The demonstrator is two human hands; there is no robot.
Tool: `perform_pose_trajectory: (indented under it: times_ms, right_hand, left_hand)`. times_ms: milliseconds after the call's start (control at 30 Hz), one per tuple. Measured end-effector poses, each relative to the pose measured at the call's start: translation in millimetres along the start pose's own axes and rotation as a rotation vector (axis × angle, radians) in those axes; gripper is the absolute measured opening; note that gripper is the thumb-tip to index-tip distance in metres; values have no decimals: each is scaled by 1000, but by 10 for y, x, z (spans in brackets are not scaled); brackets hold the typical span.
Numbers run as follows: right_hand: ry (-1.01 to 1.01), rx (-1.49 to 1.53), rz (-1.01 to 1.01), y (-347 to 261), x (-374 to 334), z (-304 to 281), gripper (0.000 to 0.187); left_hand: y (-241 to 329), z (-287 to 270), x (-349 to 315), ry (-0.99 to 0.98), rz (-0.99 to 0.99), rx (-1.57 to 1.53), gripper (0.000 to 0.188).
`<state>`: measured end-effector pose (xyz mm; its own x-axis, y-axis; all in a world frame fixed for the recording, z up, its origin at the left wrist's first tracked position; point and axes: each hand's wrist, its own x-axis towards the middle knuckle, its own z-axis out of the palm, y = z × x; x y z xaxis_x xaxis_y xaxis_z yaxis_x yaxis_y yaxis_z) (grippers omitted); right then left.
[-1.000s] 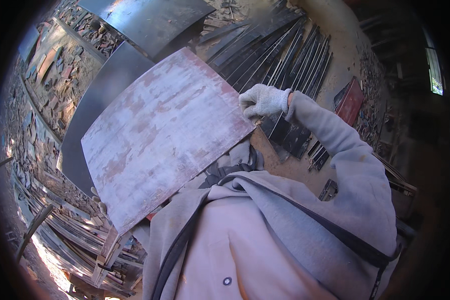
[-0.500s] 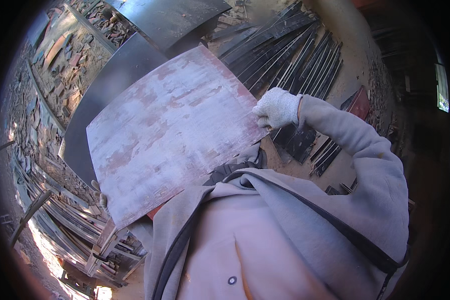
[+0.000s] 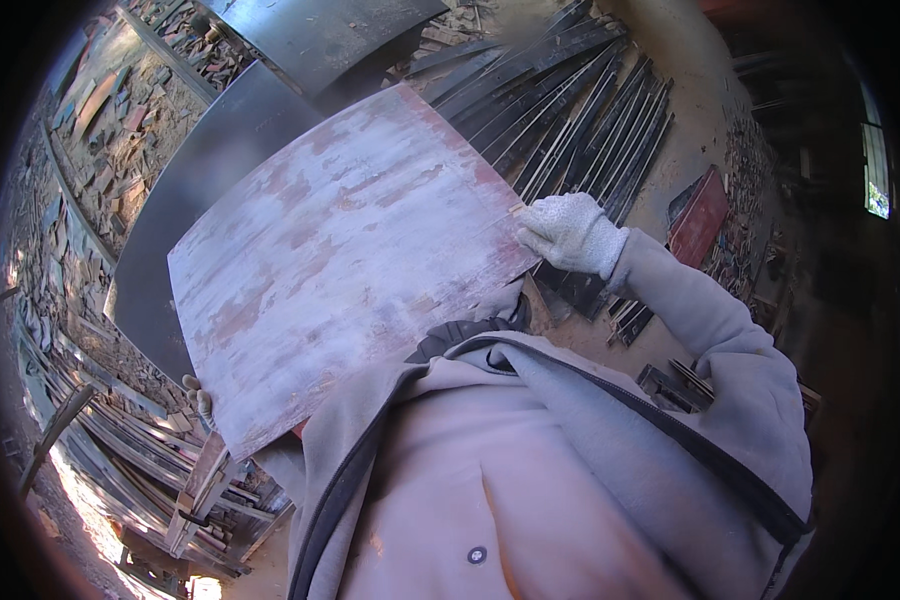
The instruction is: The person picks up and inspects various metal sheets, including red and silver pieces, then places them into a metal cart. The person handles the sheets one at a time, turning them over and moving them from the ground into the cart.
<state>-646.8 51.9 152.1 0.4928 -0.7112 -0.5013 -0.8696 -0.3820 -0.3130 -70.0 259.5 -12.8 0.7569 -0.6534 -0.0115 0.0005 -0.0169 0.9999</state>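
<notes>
A large rectangular board (image 3: 340,265), reddish with patchy whitish smears over its face, is held up in front of my body, tilted. My right hand (image 3: 575,235), in a white knitted glove, grips its right edge near the lower right corner. At the lower left edge, the gloved fingers of my left hand (image 3: 199,400) curl around the rim; the rest of that hand is behind the board. Beyond it lies a dark smooth sheet (image 3: 220,160), partly covered by the board.
Another dark sheet (image 3: 320,40) is at the top. Long dark strips (image 3: 570,110) fan out behind the board. A red board piece (image 3: 698,215) lies at the right. Wood scraps (image 3: 120,150) litter the ground at left, above a stack of long slats (image 3: 120,430).
My right hand has turned slightly on the board's edge, and its forearm sits a little lower. The board has barely moved. The view has shifted slightly.
</notes>
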Motion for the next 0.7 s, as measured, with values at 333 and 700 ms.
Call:
perform_pose_trajectory:
  times_ms: [333, 700]
  right_hand:
    - [494, 1712, 241, 201, 36, 1165, 59]
    - [681, 1818, 335, -244, -15, -226, 27]
  left_hand:
    - [-34, -165, 47, -242, -29, 5, 75]
    - [2375, 1763, -954, -1069, 620, 863, 81]
